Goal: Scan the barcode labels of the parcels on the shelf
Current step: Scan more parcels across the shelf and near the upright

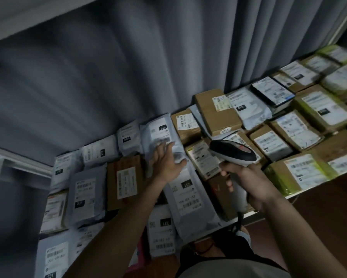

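So the scanner [233, 152] is in the right hand [248, 185], fingers wrapped round its pale handle, dark head tipped forward over the parcels just past that hand. The left hand [166, 161] is laid flat with fingers spread out on a grey mailer bag [158, 131], pressing on its crumpled lower end right under a white label [160, 132] with a black tag on it. The shelf [252, 214] is packed edge to edge: more grey bags [87, 195] to the left of the left hand and below its forearm, and one long grey bag [188, 199] lying between the two arms, labels facing up. A brown cardboard box [125, 182] sits just left of the left wrist. Beyond the scanner head there's a taller brown box [216, 112], and off to the right of the right hand it's rows of taped boxes [307, 171] with white labels, some with yellow-green tape. Print is too blurry to read mostly. Grey curtain [108, 77] hangs behind everything.
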